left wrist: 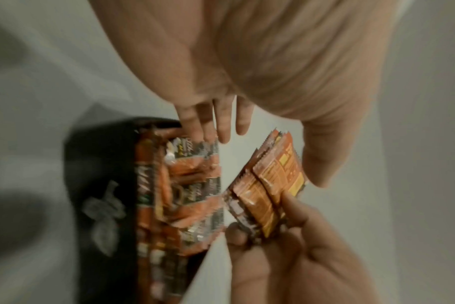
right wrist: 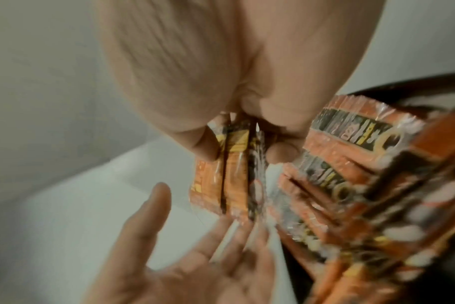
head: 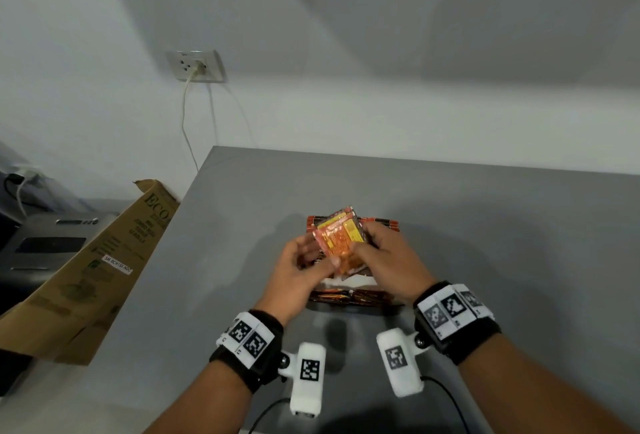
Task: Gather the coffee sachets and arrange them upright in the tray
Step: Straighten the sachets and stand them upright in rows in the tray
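Observation:
A bundle of orange coffee sachets (head: 341, 238) is held up over the tray, pinched by my right hand (head: 367, 243) between thumb and fingers. The right wrist view shows that pinch on the bundle's (right wrist: 234, 181) top edge. My left hand (head: 311, 253) lies open beside it, with straight fingers at the bundle's lower edge. In the left wrist view its fingers (left wrist: 216, 125) reach the far end of the dark, leaf-patterned tray (left wrist: 99, 185), and the bundle (left wrist: 270, 185) is to their right. Several sachets (left wrist: 192, 185) stand packed in the tray; my hands hide most of it from above.
The grey table (head: 485, 225) ends at a left edge, where a brown cardboard box (head: 97, 260) leans against it. Beyond the box sits a grey appliance (head: 52, 243). A wall outlet (head: 195, 66) with a cable hangs behind the table.

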Motion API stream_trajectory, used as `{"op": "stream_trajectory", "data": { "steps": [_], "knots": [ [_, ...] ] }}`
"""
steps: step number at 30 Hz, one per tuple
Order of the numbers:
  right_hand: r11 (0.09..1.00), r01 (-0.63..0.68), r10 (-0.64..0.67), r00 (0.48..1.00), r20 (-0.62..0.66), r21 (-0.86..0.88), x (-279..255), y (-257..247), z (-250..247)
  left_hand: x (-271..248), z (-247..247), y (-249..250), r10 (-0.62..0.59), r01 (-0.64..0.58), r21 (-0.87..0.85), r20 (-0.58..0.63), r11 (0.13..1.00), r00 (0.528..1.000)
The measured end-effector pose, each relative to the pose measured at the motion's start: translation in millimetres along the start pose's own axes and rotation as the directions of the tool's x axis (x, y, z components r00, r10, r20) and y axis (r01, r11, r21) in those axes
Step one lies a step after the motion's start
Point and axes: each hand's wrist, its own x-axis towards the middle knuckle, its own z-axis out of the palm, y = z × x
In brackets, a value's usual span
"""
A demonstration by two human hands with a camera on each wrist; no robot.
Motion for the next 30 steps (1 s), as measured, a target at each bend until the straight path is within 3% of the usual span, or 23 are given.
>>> {"op": "stream_trajectory", "data": {
  "steps": [3, 5, 7, 9, 10, 13, 15, 18, 22, 27, 30],
  "knots": [
    [0.930, -0.117, 0.073, 0.988, 0.135, 0.348, -6, -21, 3, 8, 10, 15, -0.125, 0.191, -0.386, 0.189, 0.903, 0.974],
    [0.929, -0.153, 0.094, 0.979, 0.182, 0.338, -9, -30, 7, 15, 13, 24, -0.226, 0.309, -0.438, 0.231, 0.845, 0.946],
    [0.986, -0.117, 0.112, 0.993, 0.043, 0.121, -9, -35, 3, 25, 11, 23, -0.316, 0.358, -0.403, 0.169, 0.842, 0.934],
    [0.974, -0.020, -0.004, 0.994, -0.105, -0.225, -9, -39, -8, 35, 8, 19, -0.325, 0.357, -0.390, 0.148, 0.849, 0.934],
    [0.935, 0.056, -0.085, 0.994, -0.068, -0.351, -9, -42, -13, 36, 8, 20, -0.321, 0.358, -0.383, 0.158, 0.852, 0.934],
    [0.812, 0.288, -0.185, 0.952, 0.244, -0.507, -9, -47, -16, 24, 14, 39, -0.263, 0.329, -0.365, 0.219, 0.871, 0.940],
    [0.738, 0.383, -0.255, 0.921, 0.296, -0.556, -6, -44, -11, 17, 20, 45, -0.221, 0.322, -0.394, 0.282, 0.861, 0.934],
    [0.743, 0.422, -0.324, 0.906, 0.272, -0.520, -6, -42, -10, 12, 25, 49, -0.193, 0.349, -0.502, 0.336, 0.791, 0.922],
    [0.765, 0.425, -0.316, 0.902, 0.293, -0.484, -7, -37, -6, 12, 25, 48, -0.227, 0.331, -0.456, 0.268, 0.826, 0.936],
    [0.970, 0.158, -0.135, 0.982, 0.130, -0.188, -12, -42, -20, 13, 20, 47, -0.217, 0.277, -0.441, 0.184, 0.854, 0.959],
    [0.997, 0.082, -0.081, 0.993, 0.088, -0.007, -14, -37, -22, 11, 18, 49, -0.197, 0.286, -0.459, 0.231, 0.841, 0.953]
  ]
}}
